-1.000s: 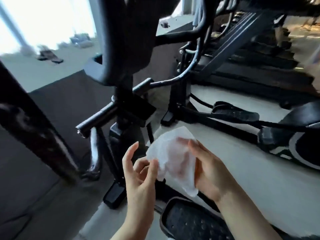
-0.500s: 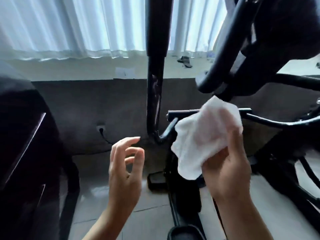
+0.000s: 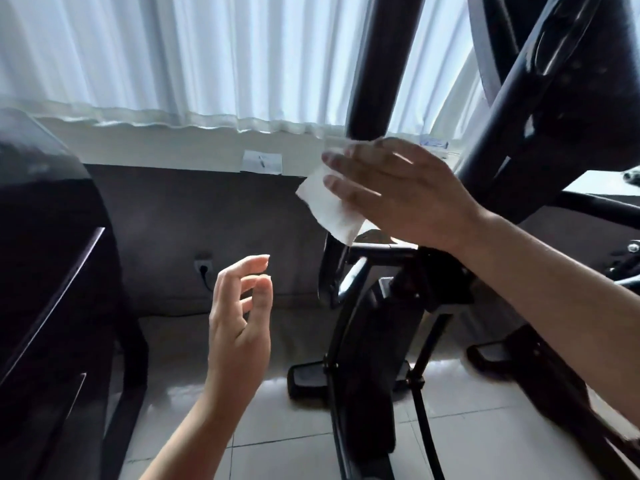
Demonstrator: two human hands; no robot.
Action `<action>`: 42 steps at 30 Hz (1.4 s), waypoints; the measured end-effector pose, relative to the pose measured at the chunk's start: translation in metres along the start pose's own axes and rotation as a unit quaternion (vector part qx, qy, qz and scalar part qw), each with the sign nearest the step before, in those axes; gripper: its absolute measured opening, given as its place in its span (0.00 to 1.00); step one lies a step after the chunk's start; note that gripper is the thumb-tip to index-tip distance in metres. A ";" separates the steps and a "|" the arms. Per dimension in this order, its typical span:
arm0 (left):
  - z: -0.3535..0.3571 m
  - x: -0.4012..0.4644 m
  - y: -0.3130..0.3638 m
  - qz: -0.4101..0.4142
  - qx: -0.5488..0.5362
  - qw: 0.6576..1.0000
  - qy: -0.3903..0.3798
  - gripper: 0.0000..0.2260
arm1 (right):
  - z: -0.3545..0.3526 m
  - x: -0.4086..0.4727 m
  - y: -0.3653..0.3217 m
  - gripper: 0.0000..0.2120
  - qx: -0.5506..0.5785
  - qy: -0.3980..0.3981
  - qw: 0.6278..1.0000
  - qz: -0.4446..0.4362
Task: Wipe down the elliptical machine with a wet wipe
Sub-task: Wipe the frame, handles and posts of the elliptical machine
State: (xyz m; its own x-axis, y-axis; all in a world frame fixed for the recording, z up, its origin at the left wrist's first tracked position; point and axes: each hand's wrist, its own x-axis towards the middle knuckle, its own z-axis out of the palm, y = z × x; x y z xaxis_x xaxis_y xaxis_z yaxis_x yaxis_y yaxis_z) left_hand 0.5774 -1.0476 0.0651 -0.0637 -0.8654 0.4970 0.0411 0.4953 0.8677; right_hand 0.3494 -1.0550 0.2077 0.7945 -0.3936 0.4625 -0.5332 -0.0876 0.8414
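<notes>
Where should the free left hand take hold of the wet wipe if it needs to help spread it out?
Pinch the loose lower corner of the wet wipe, which hangs free below and left of the right hand. Come from below and the left, where the left hand already hovers empty with fingers relaxed. The upper part is pressed under the right hand against the upright black handlebar, so it likely offers no edge.

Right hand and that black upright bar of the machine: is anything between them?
Yes, in the head view the white wet wipe lies under the right hand, held against the elliptical's upright bar. The left hand hovers apart, holding nothing.
</notes>
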 end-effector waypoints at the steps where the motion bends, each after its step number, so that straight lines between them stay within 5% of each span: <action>1: -0.001 0.000 -0.001 -0.006 -0.003 1.000 0.000 0.10 | 0.003 0.003 0.003 0.08 -0.016 0.015 1.000 0.001; 9: -0.006 0.001 -0.011 -0.036 -0.014 0.999 0.017 0.09 | 0.038 -0.030 -0.045 0.16 -0.016 -0.012 0.999 -0.026; 15: -0.016 -0.011 -0.020 -0.063 -0.007 0.998 0.021 0.13 | 0.046 -0.042 -0.070 0.15 -0.061 -0.110 0.981 -0.150; 18: -0.017 -0.015 -0.025 -0.082 -0.011 0.996 0.024 0.13 | 0.037 -0.024 -0.028 0.24 -0.067 -0.066 0.995 -0.045; 22: -0.008 -0.018 -0.027 -0.096 -0.012 0.995 0.018 0.12 | 0.016 -0.006 0.004 0.24 -0.074 0.025 0.995 -0.060; 30: 0.008 -0.014 -0.029 -0.083 -0.012 0.996 0.021 0.14 | 0.001 -0.003 -0.063 0.15 -0.020 0.038 0.995 0.093; 42: 0.019 -0.009 -0.034 -0.079 0.001 0.997 0.019 0.13 | 0.032 -0.017 -0.014 0.18 -0.002 0.028 0.999 -0.019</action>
State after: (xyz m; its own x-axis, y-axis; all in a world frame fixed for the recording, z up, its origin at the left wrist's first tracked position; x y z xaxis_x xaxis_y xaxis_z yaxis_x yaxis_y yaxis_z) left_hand 0.5578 -1.0551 0.0308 -0.0325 -0.9347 0.3539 0.0322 0.3529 0.9351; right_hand 0.3338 -1.0764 0.1791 0.8294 -0.3374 0.4454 -0.5012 -0.0971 0.8598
